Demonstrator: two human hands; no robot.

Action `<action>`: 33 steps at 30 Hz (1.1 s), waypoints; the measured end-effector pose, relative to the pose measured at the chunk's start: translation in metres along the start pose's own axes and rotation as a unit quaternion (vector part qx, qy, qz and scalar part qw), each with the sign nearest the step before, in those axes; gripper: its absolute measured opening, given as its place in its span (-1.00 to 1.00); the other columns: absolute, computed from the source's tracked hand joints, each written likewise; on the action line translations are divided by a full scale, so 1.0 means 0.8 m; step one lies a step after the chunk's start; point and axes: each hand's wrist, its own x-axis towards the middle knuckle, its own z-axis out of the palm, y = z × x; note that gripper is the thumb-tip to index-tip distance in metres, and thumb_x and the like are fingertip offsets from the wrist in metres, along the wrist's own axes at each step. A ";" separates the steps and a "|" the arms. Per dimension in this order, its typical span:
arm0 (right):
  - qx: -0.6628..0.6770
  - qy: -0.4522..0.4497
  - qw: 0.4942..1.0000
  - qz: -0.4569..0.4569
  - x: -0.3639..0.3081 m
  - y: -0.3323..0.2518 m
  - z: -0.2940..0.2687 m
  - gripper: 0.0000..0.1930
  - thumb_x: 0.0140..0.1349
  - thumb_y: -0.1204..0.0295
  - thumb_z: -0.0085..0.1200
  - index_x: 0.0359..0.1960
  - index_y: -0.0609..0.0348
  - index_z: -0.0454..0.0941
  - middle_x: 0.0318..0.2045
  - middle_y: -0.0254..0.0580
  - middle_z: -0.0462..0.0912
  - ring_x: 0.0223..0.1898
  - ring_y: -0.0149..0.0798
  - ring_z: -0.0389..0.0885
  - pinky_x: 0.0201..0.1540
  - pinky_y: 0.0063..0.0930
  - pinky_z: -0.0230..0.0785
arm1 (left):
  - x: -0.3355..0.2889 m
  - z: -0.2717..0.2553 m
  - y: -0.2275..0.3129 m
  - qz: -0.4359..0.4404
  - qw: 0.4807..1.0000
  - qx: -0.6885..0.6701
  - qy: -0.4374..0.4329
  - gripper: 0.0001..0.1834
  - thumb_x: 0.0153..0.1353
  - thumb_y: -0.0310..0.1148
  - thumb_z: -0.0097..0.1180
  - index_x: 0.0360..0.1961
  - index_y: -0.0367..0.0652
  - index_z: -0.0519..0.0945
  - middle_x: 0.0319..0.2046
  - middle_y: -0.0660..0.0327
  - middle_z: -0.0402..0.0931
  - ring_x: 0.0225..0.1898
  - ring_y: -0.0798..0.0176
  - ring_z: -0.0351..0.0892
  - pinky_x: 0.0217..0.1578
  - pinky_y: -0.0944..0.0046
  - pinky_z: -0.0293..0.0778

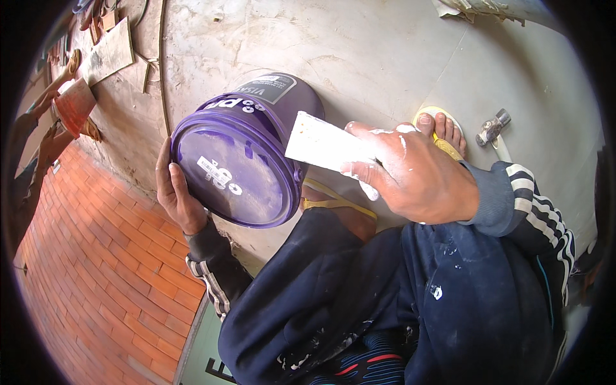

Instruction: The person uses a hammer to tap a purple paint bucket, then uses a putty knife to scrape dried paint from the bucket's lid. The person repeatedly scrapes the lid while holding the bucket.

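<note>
A purple plastic bucket point(282, 106) lies tipped over in front of me, its dusty round lid point(234, 170) turned toward me. My left hand point(179, 196) grips the lid's left edge, fingers along the side and thumb near the face. In my right hand point(420, 173) is a putty knife point(327, 142), held by its handle with the wide blade pointing left, close to the bucket's right rim. White putty coats the blade and smears my right fingers. The bucket's inside is hidden.
A hammer point(493, 127) lies on the grey floor beside my right foot in a yellow flip-flop point(446, 146). Far left, another person's hands hold a reddish tub point(76, 106) near a pale board point(109, 54). Orange brick paving point(115, 276) spreads at lower left.
</note>
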 end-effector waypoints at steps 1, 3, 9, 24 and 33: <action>0.013 0.003 1.000 0.004 0.001 -0.004 -0.001 -0.61 0.23 0.38 -0.05 -0.11 0.61 0.42 -0.46 0.37 0.55 -0.40 0.19 0.60 -0.26 -0.18 0.44 | -0.002 -0.001 -0.001 -0.004 1.000 -0.001 0.009 -0.54 0.34 -0.24 -0.16 0.12 -0.38 0.38 0.01 0.05 0.46 0.05 0.24 0.41 0.12 0.27 0.24; 0.001 -0.006 1.000 0.011 0.003 -0.006 -0.001 -0.60 0.23 0.38 -0.06 -0.12 0.63 0.41 -0.45 0.38 0.55 -0.38 0.20 0.60 -0.25 -0.17 0.44 | -0.005 0.000 -0.007 -0.012 1.000 -0.006 0.022 -0.55 0.35 -0.26 -0.18 0.12 -0.39 0.38 0.00 0.04 0.46 0.04 0.23 0.41 0.12 0.27 0.25; -0.031 -0.039 0.998 0.025 0.002 -0.008 -0.001 -0.57 0.24 0.38 -0.07 -0.08 0.67 0.37 -0.46 0.37 0.55 -0.39 0.20 0.59 -0.26 -0.15 0.44 | -0.016 0.005 -0.013 -0.043 0.994 -0.092 0.048 -0.50 0.37 -0.20 -0.29 0.12 -0.42 0.36 0.01 -0.02 0.44 0.04 0.18 0.41 0.10 0.23 0.28; -0.130 -0.158 0.975 0.091 0.038 -0.054 -0.021 -0.70 0.17 0.45 -0.05 -0.15 0.49 0.36 -0.48 0.26 0.56 -0.40 0.18 0.57 -0.32 -0.10 0.37 | -0.008 0.002 -0.013 -0.094 0.978 -0.178 0.056 -0.35 0.39 -0.02 -0.44 0.13 -0.46 0.33 0.03 -0.09 0.41 0.07 0.08 0.40 0.15 0.15 0.25; 0.012 -0.225 0.971 -0.075 0.075 0.032 -0.018 -0.56 0.21 0.42 -0.03 0.11 0.38 0.32 -0.39 0.01 0.57 -0.39 -0.16 0.52 -0.29 -0.36 0.36 | -0.005 0.002 -0.011 -0.095 0.979 -0.168 0.061 -0.35 0.39 -0.04 -0.46 0.10 -0.48 0.34 0.00 -0.09 0.43 0.05 0.11 0.42 0.12 0.18 0.29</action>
